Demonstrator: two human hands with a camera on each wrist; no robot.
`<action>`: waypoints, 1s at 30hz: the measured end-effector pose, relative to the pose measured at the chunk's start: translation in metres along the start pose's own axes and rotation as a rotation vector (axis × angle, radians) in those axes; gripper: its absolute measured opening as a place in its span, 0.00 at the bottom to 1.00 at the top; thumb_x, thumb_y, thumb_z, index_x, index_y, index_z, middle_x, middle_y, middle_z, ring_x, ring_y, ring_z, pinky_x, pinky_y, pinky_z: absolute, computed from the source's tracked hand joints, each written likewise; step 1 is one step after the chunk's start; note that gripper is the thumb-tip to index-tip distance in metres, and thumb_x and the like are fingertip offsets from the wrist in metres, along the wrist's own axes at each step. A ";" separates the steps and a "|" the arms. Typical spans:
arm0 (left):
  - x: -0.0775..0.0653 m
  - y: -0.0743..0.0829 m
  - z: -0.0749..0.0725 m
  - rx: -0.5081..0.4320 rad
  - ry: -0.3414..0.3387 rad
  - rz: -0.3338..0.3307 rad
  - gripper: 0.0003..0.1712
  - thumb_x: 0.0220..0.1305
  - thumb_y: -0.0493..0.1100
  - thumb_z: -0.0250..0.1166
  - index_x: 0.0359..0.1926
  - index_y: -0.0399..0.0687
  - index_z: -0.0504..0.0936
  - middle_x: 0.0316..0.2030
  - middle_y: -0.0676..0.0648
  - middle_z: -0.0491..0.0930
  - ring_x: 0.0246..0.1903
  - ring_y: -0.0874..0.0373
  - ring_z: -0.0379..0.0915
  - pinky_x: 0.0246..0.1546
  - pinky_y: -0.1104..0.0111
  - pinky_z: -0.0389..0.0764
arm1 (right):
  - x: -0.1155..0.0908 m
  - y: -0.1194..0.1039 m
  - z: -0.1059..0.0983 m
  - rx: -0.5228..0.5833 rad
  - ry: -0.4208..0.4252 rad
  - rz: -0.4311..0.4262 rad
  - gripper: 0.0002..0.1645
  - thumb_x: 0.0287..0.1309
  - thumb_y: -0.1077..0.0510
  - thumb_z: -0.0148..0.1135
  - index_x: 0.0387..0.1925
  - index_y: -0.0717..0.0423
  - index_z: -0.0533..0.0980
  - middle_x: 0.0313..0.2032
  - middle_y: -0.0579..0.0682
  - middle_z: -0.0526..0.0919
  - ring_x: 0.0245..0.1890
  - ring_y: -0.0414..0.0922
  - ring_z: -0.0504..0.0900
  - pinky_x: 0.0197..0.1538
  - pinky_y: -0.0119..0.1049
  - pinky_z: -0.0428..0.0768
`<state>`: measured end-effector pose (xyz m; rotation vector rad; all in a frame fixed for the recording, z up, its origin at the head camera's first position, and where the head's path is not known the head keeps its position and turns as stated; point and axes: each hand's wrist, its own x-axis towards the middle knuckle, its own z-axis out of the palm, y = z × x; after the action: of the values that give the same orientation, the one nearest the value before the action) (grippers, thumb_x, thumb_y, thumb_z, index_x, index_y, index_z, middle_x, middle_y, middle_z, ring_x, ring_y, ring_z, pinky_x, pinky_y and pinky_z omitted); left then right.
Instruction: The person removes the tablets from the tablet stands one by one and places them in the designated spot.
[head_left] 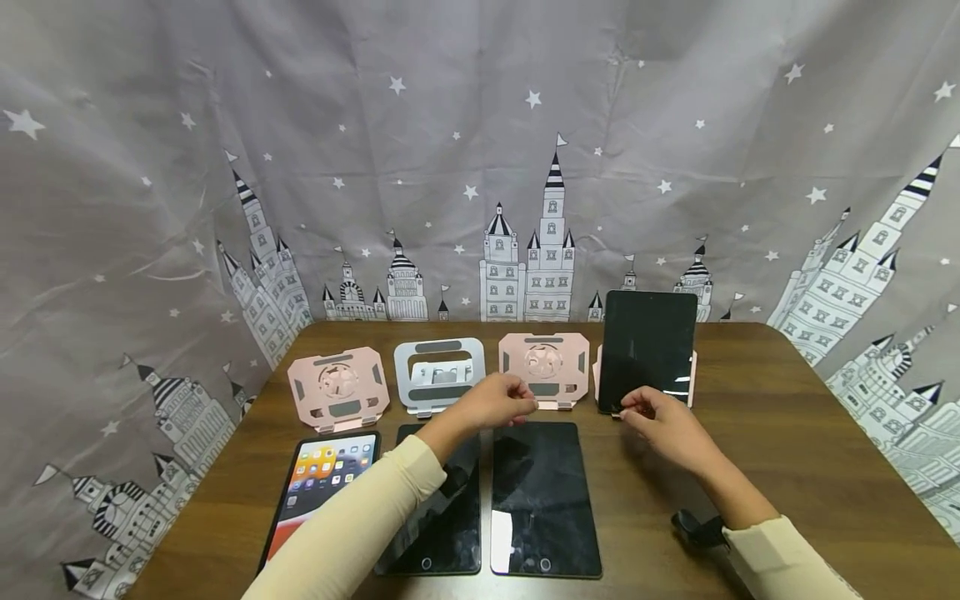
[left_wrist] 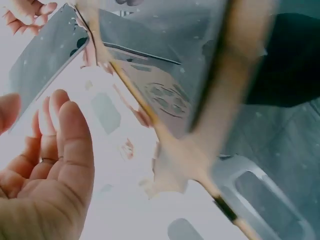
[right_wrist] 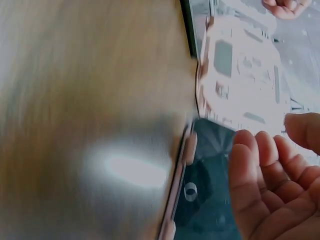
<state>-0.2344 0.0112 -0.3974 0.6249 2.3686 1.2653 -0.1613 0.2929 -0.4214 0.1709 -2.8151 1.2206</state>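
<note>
My right hand (head_left: 667, 425) is at the lower front of a black tablet (head_left: 649, 346), which leans upright on a pink stand (head_left: 693, 379) at the right of the row. Its fingers are loosely bent, and nothing shows between them in the right wrist view. My left hand (head_left: 495, 402) hovers in front of another pink stand (head_left: 513, 367), which bears no tablet. In the left wrist view its fingers are relaxed, with nothing in them. Below it, a dark tablet (head_left: 543, 492) lies flat; the left forearm partly covers a second dark tablet (head_left: 450, 537).
Left of centre stands a light grey-blue stand (head_left: 402, 371), and farther left a pink stand (head_left: 307, 383). A tablet with its screen lit (head_left: 337, 471) lies before that one, partly behind the left sleeve. A grey curtain (head_left: 450, 108) hangs behind the wooden table (head_left: 750, 392).
</note>
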 end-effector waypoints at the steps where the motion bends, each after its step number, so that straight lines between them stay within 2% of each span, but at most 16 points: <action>1: 0.005 0.004 0.002 0.006 0.002 0.017 0.05 0.66 0.40 0.65 0.34 0.42 0.82 0.25 0.50 0.79 0.25 0.61 0.75 0.24 0.73 0.76 | -0.001 0.002 -0.004 -0.007 0.009 0.002 0.08 0.67 0.62 0.60 0.44 0.64 0.77 0.31 0.49 0.79 0.28 0.43 0.76 0.28 0.32 0.76; 8: 0.032 0.031 0.014 0.045 0.078 0.109 0.06 0.67 0.43 0.64 0.36 0.46 0.83 0.29 0.53 0.79 0.28 0.63 0.74 0.27 0.73 0.75 | 0.001 0.008 -0.037 -0.030 0.081 0.021 0.14 0.70 0.57 0.58 0.47 0.64 0.76 0.36 0.53 0.82 0.34 0.49 0.81 0.31 0.32 0.80; 13: 0.051 0.042 0.022 0.022 0.138 0.131 0.06 0.68 0.45 0.63 0.39 0.48 0.83 0.34 0.55 0.79 0.33 0.62 0.74 0.33 0.72 0.76 | 0.006 0.015 -0.060 -0.068 0.149 0.010 0.15 0.70 0.57 0.57 0.48 0.66 0.75 0.36 0.56 0.82 0.31 0.45 0.79 0.28 0.31 0.77; 20: 0.074 0.054 0.039 -0.068 0.272 0.129 0.06 0.70 0.46 0.62 0.41 0.51 0.83 0.36 0.57 0.80 0.38 0.63 0.75 0.38 0.70 0.77 | 0.016 0.030 -0.085 -0.120 0.230 0.007 0.16 0.71 0.56 0.56 0.49 0.67 0.75 0.34 0.57 0.80 0.28 0.38 0.74 0.27 0.30 0.74; 25: 0.087 0.064 0.049 -0.136 0.368 0.126 0.10 0.70 0.45 0.62 0.46 0.49 0.84 0.40 0.55 0.82 0.43 0.61 0.77 0.42 0.71 0.78 | 0.029 0.038 -0.095 -0.081 0.282 0.012 0.18 0.71 0.57 0.55 0.50 0.70 0.73 0.38 0.62 0.80 0.29 0.32 0.74 0.28 0.26 0.75; 30: 0.097 0.073 0.053 -0.139 0.398 0.066 0.15 0.70 0.45 0.62 0.55 0.46 0.82 0.49 0.51 0.83 0.50 0.57 0.78 0.49 0.69 0.78 | 0.042 0.044 -0.097 -0.077 0.305 0.001 0.20 0.71 0.57 0.55 0.53 0.72 0.72 0.42 0.66 0.79 0.32 0.30 0.72 0.31 0.21 0.73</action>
<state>-0.2723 0.1366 -0.3754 0.4427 2.5536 1.7005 -0.2064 0.3902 -0.3825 -0.0199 -2.5910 1.0361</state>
